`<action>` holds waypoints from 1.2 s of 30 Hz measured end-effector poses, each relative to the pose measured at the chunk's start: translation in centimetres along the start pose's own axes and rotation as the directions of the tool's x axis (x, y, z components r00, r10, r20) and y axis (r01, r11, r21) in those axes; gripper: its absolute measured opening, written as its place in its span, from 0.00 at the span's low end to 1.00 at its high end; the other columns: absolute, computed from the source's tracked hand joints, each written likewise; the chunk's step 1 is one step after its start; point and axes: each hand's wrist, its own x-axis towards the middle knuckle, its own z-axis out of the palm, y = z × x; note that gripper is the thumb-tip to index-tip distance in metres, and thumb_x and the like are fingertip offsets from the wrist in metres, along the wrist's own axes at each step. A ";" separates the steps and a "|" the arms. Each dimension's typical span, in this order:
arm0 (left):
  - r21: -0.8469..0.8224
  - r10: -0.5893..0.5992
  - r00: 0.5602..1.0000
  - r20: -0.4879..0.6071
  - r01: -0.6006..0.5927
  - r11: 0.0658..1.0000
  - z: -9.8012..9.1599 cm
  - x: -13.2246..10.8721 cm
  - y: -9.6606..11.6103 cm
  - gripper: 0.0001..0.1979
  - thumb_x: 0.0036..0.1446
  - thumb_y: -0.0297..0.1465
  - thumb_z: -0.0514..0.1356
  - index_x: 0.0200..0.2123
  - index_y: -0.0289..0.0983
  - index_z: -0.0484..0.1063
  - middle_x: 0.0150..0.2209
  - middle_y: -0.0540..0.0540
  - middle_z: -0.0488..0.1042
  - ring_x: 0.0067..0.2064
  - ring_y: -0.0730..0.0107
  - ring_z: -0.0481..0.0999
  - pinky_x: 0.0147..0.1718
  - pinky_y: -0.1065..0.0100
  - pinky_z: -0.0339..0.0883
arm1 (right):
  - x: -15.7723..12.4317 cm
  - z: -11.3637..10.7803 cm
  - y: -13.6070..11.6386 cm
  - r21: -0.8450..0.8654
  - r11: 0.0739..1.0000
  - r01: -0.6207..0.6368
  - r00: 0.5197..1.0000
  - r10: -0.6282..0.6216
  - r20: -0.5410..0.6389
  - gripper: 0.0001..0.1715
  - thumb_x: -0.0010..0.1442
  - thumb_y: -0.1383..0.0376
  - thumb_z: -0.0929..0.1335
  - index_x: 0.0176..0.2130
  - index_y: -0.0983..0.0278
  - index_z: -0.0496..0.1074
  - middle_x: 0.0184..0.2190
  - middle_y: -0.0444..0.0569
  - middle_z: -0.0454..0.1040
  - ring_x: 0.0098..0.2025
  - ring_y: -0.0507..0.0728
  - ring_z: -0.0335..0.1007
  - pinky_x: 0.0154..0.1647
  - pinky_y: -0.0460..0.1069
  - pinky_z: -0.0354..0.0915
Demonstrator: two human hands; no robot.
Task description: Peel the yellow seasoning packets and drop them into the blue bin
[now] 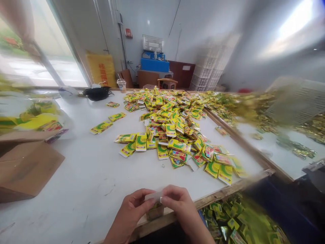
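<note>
My left hand point(133, 208) and my right hand point(179, 201) meet at the near edge of the white table. Between them is a small carton point(155, 212), its body dim and partly covered by my fingers. Both hands pinch its pale upper flap point(153, 195), thumbs towards me. Whether anything is inside the carton cannot be made out. Beyond my hands lies a large heap of small yellow-green cartons point(170, 129), several with white end flaps showing. A few lie apart on the left, such as one flat yellow carton point(101, 127).
A brown cardboard box point(33, 169) stands at left beside a clear bag point(43, 112) of yellow packs. A wooden rail point(231, 188) edges the table. Below right, a bin holds more yellow cartons point(233, 217). A black bag point(96, 93) and a plastic cup point(122, 85) sit at the back.
</note>
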 end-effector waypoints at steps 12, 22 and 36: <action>0.293 0.378 0.908 -0.181 -0.317 0.902 -0.9 1.5 -2.8 0.13 0.53 0.40 0.66 0.41 0.43 0.81 0.43 0.48 0.81 0.47 0.58 0.76 0.45 0.68 0.71 | 2.1 0.2 -0.3 -0.168 0.979 0.113 0.986 -0.131 -0.104 0.11 0.56 0.58 0.73 0.34 0.64 0.82 0.29 0.47 0.76 0.26 0.53 0.71 0.27 0.46 0.67; 0.463 0.607 0.789 0.098 -0.576 0.674 -2.3 1.8 -2.9 0.10 0.58 0.29 0.63 0.44 0.44 0.78 0.40 0.48 0.80 0.41 0.64 0.79 0.42 0.69 0.74 | 2.0 -0.6 -0.4 -0.183 0.980 0.081 0.994 -0.092 -0.053 0.10 0.51 0.60 0.76 0.32 0.65 0.80 0.26 0.45 0.76 0.26 0.55 0.74 0.29 0.48 0.71; 0.515 0.662 0.642 0.387 -0.746 0.422 -2.8 0.3 -3.1 0.20 0.60 0.21 0.59 0.54 0.45 0.71 0.49 0.46 0.76 0.48 0.65 0.77 0.47 0.68 0.73 | -0.1 0.3 1.8 -0.496 0.731 0.468 0.859 -0.508 0.062 0.11 0.61 0.70 0.68 0.41 0.57 0.79 0.38 0.48 0.77 0.41 0.56 0.74 0.44 0.50 0.68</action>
